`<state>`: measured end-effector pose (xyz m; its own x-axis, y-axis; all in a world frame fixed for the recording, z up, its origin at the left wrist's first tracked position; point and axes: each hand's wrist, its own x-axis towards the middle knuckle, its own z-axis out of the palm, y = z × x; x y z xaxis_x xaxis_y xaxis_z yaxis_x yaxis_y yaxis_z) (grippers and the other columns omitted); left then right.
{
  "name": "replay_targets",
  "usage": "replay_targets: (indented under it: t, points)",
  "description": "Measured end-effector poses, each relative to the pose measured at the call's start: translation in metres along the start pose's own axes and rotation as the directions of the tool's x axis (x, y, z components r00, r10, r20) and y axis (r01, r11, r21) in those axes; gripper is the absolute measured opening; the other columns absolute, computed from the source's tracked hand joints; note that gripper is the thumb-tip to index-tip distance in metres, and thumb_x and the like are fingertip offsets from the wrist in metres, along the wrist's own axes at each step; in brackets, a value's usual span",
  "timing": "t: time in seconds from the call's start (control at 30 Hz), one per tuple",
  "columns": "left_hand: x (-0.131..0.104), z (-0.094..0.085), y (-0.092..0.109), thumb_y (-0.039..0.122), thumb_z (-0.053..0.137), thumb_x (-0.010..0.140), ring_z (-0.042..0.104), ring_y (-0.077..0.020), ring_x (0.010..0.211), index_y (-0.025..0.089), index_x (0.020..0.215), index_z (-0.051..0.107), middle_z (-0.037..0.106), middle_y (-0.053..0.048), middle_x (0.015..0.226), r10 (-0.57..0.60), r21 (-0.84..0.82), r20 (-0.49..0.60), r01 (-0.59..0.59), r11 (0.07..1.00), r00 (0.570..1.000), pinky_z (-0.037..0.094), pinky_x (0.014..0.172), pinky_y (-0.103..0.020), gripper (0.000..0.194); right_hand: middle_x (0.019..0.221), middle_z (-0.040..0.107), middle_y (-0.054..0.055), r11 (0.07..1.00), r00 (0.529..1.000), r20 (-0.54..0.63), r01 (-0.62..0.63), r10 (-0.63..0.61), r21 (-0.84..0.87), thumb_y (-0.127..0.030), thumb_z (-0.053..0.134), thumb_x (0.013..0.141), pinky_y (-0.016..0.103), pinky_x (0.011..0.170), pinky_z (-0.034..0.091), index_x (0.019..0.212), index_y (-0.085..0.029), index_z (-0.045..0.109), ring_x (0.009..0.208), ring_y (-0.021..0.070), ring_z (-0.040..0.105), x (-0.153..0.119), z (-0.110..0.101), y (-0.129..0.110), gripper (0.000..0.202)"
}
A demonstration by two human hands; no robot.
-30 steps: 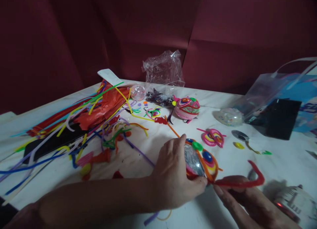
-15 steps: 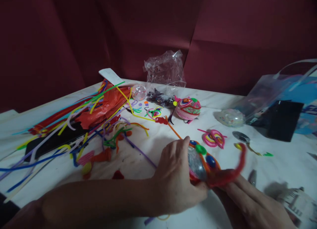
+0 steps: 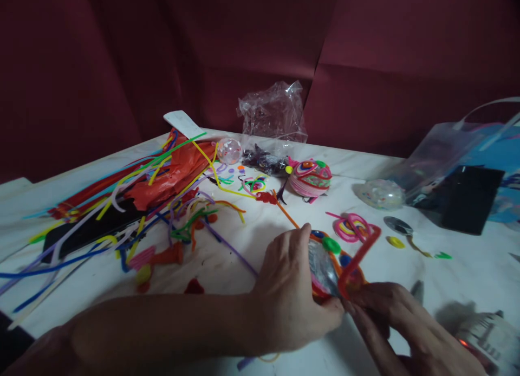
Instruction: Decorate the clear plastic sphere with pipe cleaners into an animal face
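My left hand [image 3: 288,295] is wrapped round a clear plastic ball [image 3: 322,265] trimmed with orange and pink strips and blue and green dots. A red pipe cleaner [image 3: 359,251] rises from the ball's right side and bends over at the top. Close to its lower end, my right hand [image 3: 402,316] has thumb and fingertips pinched together; the exact grip is partly hidden. Beyond the ball lies a pink and yellow coil of pipe cleaner [image 3: 352,228]. Farther back sits a finished-looking decorated ball [image 3: 311,178] wrapped in pink and red.
Loose pipe cleaners [image 3: 179,219] and a red plastic wrapper [image 3: 170,173] spread over the left. A crumpled clear bag [image 3: 272,116] stands at the back. To the right are another clear ball [image 3: 382,194], a black box [image 3: 467,200] and a glue gun [image 3: 487,335], partly seen.
The red pipe cleaner has swung up and left, from a blurred curve to a bent upright shape. My right hand has shifted slightly down and right; my left hand keeps its hold.
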<state>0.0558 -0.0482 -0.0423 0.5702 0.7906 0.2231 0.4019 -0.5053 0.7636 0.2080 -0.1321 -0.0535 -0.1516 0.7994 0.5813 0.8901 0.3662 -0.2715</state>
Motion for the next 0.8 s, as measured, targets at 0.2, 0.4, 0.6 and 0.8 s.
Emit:
replay_targets:
  t: [0.2,0.4,0.6,0.8]
  points:
    - [-0.001,0.002,-0.003,0.031,0.062,0.069,0.033,-0.0276,0.126,0.012,0.137,0.024,0.038,-0.014,0.134,0.035,0.018,-0.018,-0.035,0.999,0.999,0.030,0.108,-0.041,0.080,0.095,0.059,0.013,0.976,0.983,0.037,0.185,-0.182,-0.113,-0.026,0.029,0.103,0.021,0.063,0.057,0.107,-0.014,0.052,0.081,0.0209,0.064,0.000,0.000,0.013,0.026]
    - [0.001,-0.003,-0.003,0.042,0.070,0.068,0.030,-0.0297,0.130,0.013,0.140,0.017,0.034,-0.017,0.140,0.044,0.038,0.069,-0.046,0.998,0.997,0.030,0.107,-0.045,0.094,0.095,0.055,0.012,0.995,0.994,0.049,0.099,-0.099,0.005,-0.022,0.036,0.102,0.018,0.066,0.054,0.108,-0.014,0.050,0.085,0.0187,0.061,-0.002,0.001,0.017,0.018]
    - [0.011,-0.022,-0.001,0.047,0.066,0.072,0.046,-0.0278,0.115,0.011,0.123,0.045,0.053,-0.014,0.120,0.207,0.036,0.068,-0.210,0.977,0.976,0.037,0.100,-0.046,0.066,0.092,0.054,0.008,0.995,0.996,0.009,0.089,-0.090,0.043,-0.022,0.034,0.102,0.016,0.064,0.053,0.108,-0.017,0.048,0.078,0.0166,0.062,0.001,-0.003,0.010,0.016]
    - [0.019,-0.039,0.000,0.028,0.059,0.082,0.049,-0.0186,0.117,0.009,0.119,0.048,0.053,-0.015,0.121,0.433,0.039,-0.107,-0.431,0.902,0.895,0.041,0.098,-0.030,0.043,0.085,0.055,0.006,0.995,0.996,0.023,0.084,-0.085,0.051,-0.028,0.032,0.103,0.015,0.060,0.053,0.102,-0.018,0.052,0.071,0.0154,0.062,0.010,-0.008,0.011,0.022]
